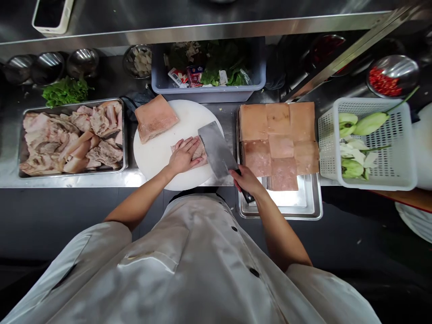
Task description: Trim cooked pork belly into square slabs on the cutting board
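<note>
My left hand (185, 154) lies flat with its fingers spread on a piece of pale meat (201, 152) on the round white cutting board (151, 164). In my right hand (247, 180) is the black handle of a cleaver (217, 150), whose wide blade is over the board's right part, beside the meat. A square slab of pork with skin (155, 118) rests on the board's upper left. To the right, several square skin-on slabs (281, 146) cover most of a metal tray (313, 198).
Meat pieces fill a metal tray (125, 135) at left, near leafy greens (66, 91). Behind the board stands a grey-blue bin (209, 93) of scraps. A white basket (393, 182) holds green vegetables at right. A metal shelf edge (189, 33) crosses above; a phone (53, 15) lies there.
</note>
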The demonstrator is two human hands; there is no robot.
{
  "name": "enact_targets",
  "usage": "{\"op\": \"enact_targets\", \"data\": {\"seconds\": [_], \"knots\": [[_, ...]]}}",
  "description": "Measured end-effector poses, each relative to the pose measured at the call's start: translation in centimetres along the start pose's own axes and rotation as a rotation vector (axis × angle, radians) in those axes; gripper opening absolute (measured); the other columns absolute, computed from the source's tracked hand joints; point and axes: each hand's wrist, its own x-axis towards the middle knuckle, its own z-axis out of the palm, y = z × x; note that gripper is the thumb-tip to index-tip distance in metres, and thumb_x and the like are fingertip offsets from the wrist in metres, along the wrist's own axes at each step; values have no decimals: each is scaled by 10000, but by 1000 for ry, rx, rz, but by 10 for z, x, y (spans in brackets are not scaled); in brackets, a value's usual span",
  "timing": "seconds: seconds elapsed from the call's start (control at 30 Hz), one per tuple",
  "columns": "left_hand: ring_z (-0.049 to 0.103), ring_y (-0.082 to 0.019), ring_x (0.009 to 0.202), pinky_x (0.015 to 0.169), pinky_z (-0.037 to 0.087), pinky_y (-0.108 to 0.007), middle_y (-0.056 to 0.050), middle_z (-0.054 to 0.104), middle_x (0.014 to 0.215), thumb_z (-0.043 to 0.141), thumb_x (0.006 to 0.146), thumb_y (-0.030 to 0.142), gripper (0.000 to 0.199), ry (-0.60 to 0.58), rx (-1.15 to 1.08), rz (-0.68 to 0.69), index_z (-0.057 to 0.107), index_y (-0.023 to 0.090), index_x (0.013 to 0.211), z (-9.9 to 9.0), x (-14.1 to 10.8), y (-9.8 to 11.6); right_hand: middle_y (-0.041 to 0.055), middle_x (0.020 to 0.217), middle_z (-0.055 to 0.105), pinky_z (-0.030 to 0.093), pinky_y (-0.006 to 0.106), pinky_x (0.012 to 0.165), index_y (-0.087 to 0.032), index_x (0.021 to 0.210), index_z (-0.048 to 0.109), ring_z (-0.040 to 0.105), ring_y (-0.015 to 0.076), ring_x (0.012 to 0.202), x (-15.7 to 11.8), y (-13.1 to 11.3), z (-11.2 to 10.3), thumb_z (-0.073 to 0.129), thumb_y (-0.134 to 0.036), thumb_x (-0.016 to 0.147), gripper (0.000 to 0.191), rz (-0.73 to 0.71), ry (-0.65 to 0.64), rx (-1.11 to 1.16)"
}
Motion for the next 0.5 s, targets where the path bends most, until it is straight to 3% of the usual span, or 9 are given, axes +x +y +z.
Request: {"op": "enact_targets", "data": {"seconds": [0.1, 0.17, 0.37, 0.5], "knots": [[402, -394, 1527, 1251, 270, -609, -163, 443, 1654, 612, 965, 511, 762, 9, 2, -22, 431, 175, 1624, -1, 2, -1, -85, 435, 508, 340, 234, 358, -265, 817, 399, 445, 120, 319, 39, -17, 2, 563, -365, 996, 262, 25, 1, 75], [398, -398, 1527, 1250, 269, -607, -164, 450, 1650, 618, 961, 510, 765, 20, 4, -25, 437, 166, 1619, 0, 0, 1, -91, 452, 510, 328, 234, 340, -269, 830, 395, 434, 119, 317, 44, -15, 3, 574, -374, 990, 262, 39, -5, 139], [439, -397, 1492, 1228, 304, -603, -160, 516, 1600, 656, 935, 496, 745, 35, -40, 2, 481, 191, 1591, 2, -1, 2, -94, 455, 522, 353, 220, 365, -262, 838, 416, 449, 109, 327, -10, 24, 4, 604, -519, 963, 342, 28, -54, 133], [478, -407, 1447, 1182, 364, -615, -186, 537, 1565, 647, 932, 505, 743, 77, -78, 0, 493, 170, 1577, 3, 1, -6, -98, 432, 491, 329, 218, 329, -266, 827, 415, 429, 109, 315, 36, 0, 12, 640, -502, 939, 344, 60, -12, 216]]}}
